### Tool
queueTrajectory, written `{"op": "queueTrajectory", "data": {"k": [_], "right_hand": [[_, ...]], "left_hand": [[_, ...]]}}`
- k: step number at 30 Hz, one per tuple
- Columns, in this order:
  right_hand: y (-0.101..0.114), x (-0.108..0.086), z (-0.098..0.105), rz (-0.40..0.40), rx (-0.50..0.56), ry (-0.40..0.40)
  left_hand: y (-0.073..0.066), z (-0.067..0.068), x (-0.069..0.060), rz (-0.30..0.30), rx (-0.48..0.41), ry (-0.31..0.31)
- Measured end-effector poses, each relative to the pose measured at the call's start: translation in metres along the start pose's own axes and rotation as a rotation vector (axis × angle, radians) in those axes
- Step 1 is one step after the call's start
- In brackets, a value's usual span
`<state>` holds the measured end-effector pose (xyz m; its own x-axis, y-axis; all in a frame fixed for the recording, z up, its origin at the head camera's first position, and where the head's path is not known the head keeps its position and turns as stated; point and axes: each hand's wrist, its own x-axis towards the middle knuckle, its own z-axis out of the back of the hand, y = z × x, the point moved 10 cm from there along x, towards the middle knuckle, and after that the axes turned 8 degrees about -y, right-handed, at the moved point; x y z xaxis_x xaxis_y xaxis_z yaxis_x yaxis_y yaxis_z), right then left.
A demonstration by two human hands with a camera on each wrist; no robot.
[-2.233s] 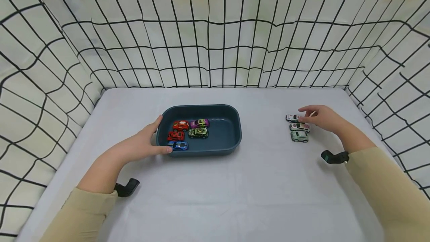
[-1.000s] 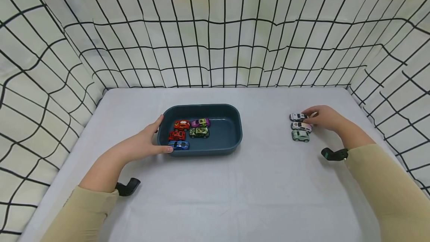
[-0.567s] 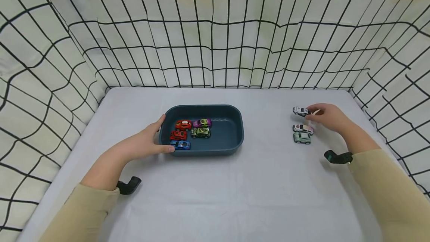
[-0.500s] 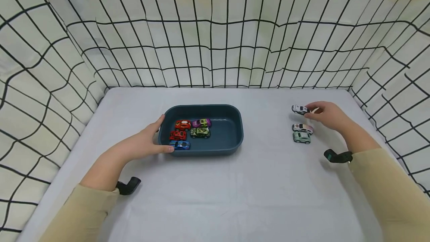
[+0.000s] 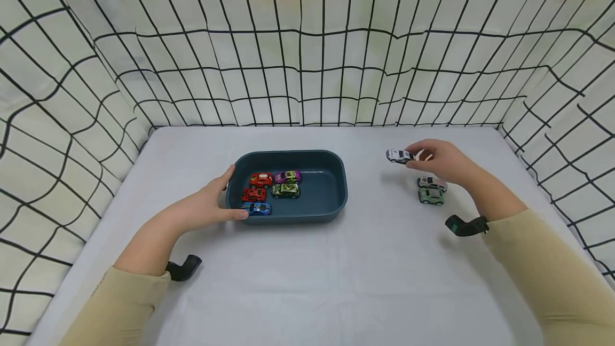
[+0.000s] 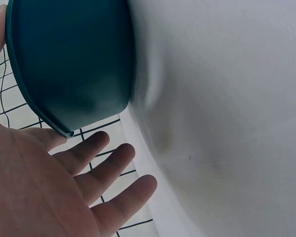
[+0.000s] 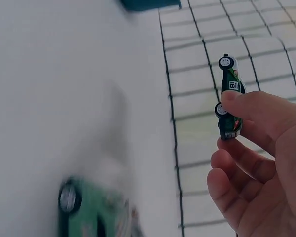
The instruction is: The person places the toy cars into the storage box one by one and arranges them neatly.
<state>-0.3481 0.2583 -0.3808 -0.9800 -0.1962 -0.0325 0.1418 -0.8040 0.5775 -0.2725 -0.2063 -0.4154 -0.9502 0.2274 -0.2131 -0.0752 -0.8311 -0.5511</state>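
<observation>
My right hand (image 5: 444,160) pinches a white-and-dark toy car (image 5: 399,156) between thumb and fingers, raised above the white tabletop. Its wheels and green side show in the right wrist view. With straight fingers, my left hand (image 5: 209,202) rests against the left end of a dark teal tray (image 5: 288,220), thumb at the front rim and forefinger at the back. Inside, to the left, lie two red cars (image 5: 261,179), a purple car (image 5: 288,177), a camouflage car (image 5: 285,191) and a blue car (image 5: 259,208).
Below my right hand, a white-and-pink toy car (image 5: 432,183) and a pale green toy car (image 5: 431,196) stand side by side on the white cloth (image 5: 336,276). White walls with a black grid (image 5: 307,57) enclose the back and both sides.
My right hand has taken hold of the white-and-dark car, lifted it off the table beside the other two and carried it left. The left hand stays at the tray.
</observation>
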Motion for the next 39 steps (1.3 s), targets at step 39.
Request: {"op": "queueTrajectory", "data": {"k": [39], "right_hand": [[0.196,0.008,-0.159,0.235,0.065,0.301]], "left_hand": [[-0.003,0.002,0.0,-0.031,-0.003,0.006]]}}
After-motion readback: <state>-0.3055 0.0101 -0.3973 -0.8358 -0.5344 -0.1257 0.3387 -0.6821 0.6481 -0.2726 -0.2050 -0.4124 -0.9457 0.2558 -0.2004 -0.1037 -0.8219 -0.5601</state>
